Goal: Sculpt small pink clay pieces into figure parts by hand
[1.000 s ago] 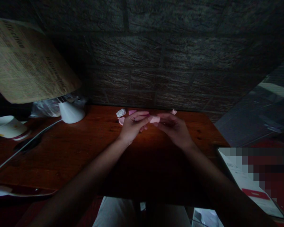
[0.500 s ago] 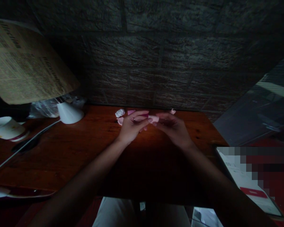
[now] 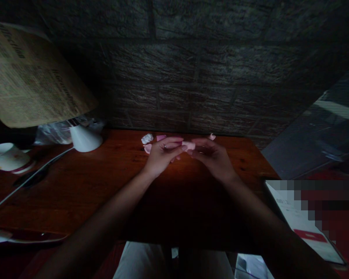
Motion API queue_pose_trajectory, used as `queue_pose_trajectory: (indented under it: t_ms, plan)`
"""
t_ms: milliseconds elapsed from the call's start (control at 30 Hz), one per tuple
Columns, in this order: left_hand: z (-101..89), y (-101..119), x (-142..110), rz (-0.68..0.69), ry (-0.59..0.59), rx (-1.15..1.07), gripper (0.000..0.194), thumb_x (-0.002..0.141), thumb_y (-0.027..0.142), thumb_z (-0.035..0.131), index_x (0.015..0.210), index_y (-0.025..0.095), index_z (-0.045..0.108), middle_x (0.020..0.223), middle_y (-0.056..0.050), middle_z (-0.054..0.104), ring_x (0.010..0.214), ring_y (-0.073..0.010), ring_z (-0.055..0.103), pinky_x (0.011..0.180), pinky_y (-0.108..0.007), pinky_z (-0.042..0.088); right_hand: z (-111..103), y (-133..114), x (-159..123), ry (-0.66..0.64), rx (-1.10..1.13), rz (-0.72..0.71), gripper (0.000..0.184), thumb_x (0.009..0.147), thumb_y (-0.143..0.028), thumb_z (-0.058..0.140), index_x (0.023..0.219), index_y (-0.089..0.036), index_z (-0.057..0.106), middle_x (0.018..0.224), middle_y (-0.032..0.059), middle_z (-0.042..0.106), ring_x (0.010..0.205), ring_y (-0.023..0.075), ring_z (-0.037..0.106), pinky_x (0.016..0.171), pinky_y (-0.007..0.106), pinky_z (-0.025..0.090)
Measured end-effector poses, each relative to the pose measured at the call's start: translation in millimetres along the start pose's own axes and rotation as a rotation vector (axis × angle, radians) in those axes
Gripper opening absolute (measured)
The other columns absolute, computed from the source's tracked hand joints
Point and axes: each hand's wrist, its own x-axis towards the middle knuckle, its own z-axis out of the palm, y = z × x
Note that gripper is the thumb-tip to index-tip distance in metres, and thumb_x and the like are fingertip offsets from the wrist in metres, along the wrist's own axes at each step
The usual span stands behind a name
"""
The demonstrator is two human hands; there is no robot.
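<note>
Both bare hands meet over the back part of the wooden counter (image 3: 84, 193), nearer its back edge than its front edge. Between them is a small pale pink piece (image 3: 189, 146), its material too dim to tell. The left hand (image 3: 159, 155) has its grip narrowed on the left end of this piece, thumb in front and fingers behind, with a ring on one finger. The right hand (image 3: 213, 157) pinches the other end between thumb and forefinger.

Left of the hands, close to the back edge, a white crumpled lump (image 3: 147, 138) lies just behind a pale pink scrap (image 3: 147, 148); a flat pink piece (image 3: 161, 137) sits beside them, partly hidden by the left hand. Beyond the right hand, toward the back right corner, is a curled pink scrap (image 3: 211, 136).

Toward the left edge of the view stand a lamp (image 3: 85, 139) with a printed shade and a paper cup (image 3: 9, 157), a white cable (image 3: 31, 182) running near both. By the counter's right edge, a tablet (image 3: 304, 221) shows a lit screen.
</note>
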Motion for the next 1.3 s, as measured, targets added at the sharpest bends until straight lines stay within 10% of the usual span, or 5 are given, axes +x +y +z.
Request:
queue_pose_trajectory:
  t_ms: [1300]
  plan:
    - [-4.3,2.5,-0.1,-0.083,-0.1,-0.03,0.039,0.072,0.025,0.085,0.11,0.023,0.075,0.078,-0.002,0.075,0.047,-0.0062,0.051,0.043,-0.022,0.033,2.2,2.7,-3.9,-0.094,-0.147,-0.116,0.032,0.08,-0.027,0.082,0.111,-0.026,0.073,0.101,0.0026,0.081,0.09,0.0198,0.077,0.084,0.038,0.063]
